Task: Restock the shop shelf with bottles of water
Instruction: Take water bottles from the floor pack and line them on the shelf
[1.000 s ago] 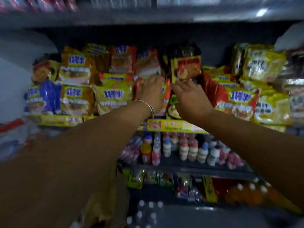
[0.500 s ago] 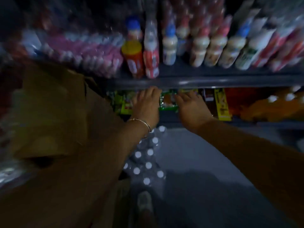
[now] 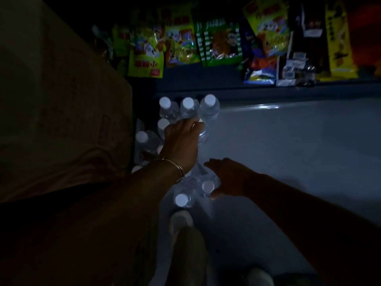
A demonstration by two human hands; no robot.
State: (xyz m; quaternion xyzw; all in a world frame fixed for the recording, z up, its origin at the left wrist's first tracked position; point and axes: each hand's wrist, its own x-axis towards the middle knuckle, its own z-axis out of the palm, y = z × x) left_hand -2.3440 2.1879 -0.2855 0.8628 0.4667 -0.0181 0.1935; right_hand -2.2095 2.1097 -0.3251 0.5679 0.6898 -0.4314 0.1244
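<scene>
Several clear water bottles with white caps (image 3: 209,100) stand in a torn plastic pack on the grey floor, below the lowest shelf. My left hand (image 3: 181,143), with a thin bracelet on the wrist, lies over the middle of the pack, its fingers curled over the top of one water bottle (image 3: 203,135). My right hand (image 3: 228,178) hovers with its fingers spread beside the nearest bottles (image 3: 207,185), thumb close to them, holding nothing. The scene is very dark.
A large cardboard box (image 3: 61,100) stands against the pack on the left. Snack packets (image 3: 183,46) fill the lowest shelf (image 3: 226,88) behind the bottles. Bare grey floor (image 3: 288,153) lies to the right. My shoes (image 3: 181,221) are just below the pack.
The view has dropped from the noodle shelf to the floor. Both hands came down from the shelves to the pack of water bottles, the left one landing on a bottle.
</scene>
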